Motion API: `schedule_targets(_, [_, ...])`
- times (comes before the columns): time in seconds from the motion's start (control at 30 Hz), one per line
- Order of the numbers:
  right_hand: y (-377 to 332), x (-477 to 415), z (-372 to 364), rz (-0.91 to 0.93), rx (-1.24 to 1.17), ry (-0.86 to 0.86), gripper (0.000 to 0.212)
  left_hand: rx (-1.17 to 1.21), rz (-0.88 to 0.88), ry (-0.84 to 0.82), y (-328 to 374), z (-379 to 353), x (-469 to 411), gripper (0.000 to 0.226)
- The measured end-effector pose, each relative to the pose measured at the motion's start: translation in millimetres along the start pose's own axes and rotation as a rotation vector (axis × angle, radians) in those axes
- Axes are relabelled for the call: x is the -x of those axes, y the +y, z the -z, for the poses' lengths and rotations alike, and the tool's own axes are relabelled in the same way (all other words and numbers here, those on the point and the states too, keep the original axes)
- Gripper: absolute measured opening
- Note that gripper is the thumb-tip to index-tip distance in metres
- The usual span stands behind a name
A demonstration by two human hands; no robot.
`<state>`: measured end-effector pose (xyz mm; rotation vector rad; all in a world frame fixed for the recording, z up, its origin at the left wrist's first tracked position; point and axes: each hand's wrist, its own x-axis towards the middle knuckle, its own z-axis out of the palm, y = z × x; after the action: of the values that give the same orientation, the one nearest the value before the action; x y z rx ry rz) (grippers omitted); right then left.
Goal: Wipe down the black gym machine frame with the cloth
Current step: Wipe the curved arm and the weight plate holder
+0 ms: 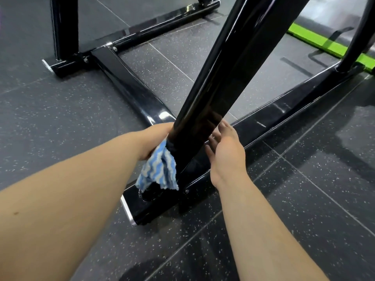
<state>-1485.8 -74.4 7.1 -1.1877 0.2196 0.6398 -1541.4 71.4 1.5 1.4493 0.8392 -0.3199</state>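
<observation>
Gripping the striped blue cloth (160, 171) in my left hand (154, 138), held against the left face of the black frame post (229, 78). Post's long axis slants from the base bar (284, 110) on the floor (60, 110) up and away to the right. My right hand (225, 153) is spread, fingers straight, just beside the post's right face

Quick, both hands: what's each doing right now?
Left hand: grips the blue-and-white striped cloth against the glossy black frame post.
Right hand: open, holding nothing.
</observation>
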Motion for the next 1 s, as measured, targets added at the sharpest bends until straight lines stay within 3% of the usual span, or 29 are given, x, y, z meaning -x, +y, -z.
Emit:
schedule_targets(0.07, [3.5, -1.0, 6.7, -0.04, -0.004, 0.043, 0.021, -0.062, 0.016, -0.044, -2.3, 3.8, 1.9, 0.057])
schedule_targets(0.27, [13.3, -7.2, 19.7, -0.147, -0.078, 0.097, 0.019, 0.134, -0.192, -0.052, 40.3, -8.5, 5.6, 0.054])
schedule_targets(0.33, [15.6, -8.5, 20.6, -0.166, -0.107, 0.091, 0.019, 0.157, -0.156, -0.021, 34.2, -10.8, -0.9, 0.057])
schedule_targets(0.43, [21.2, -10.5, 20.3, -0.198, -0.114, 0.088, 0.018, 0.184, -0.029, 0.023, -5.9, -2.0, -14.0, 0.042])
schedule_targets(0.5, [27.4, -10.0, 15.9, -0.238, -0.104, 0.095, 0.017, 0.131, 0.038, 0.061, -27.7, 3.4, -15.1, 0.051])
schedule_targets(0.57, [34.5, -9.9, 11.3, -0.265, -0.077, 0.105, 0.014, 0.134, 0.029, 0.122, -35.8, 3.9, -11.5, 0.061])
schedule_targets(0.63, [42.2, -9.3, 8.9, -0.312, 0.021, 0.11, 0.016, 0.222, -0.024, 0.154, -32.5, -0.6, 4.2, 0.051])
schedule_targets(0.7, [44.6, -6.0, 13.0, -0.446, 0.117, 0.027, 0.026, 0.341, -0.099, 0.108, -29.5, -2.3, 15.9, 0.044])
schedule_targets(0.77, [42.2, 0.0, 22.2, -0.586, 0.141, -0.159, 0.033, 0.382, -0.154, 0.076, -35.3, -5.3, 26.9, 0.059])
schedule_targets(0.87, [41.6, 6.1, 34.4, -0.643, 0.079, -0.266, 0.058, 0.189, -0.243, 0.245, -48.3, -18.9, 40.5, 0.072])
schedule_targets(0.93, [45.5, 12.2, 33.6, -0.579, 0.028, -0.252, 0.048, 0.035, -0.293, 0.381, -57.4, -29.9, 51.6, 0.067])
schedule_targets(1.0, [46.7, 12.8, 27.4, -0.398, -0.011, -0.162, 0.03, -0.114, -0.304, 0.526, -66.8, -36.8, 57.2, 0.066])
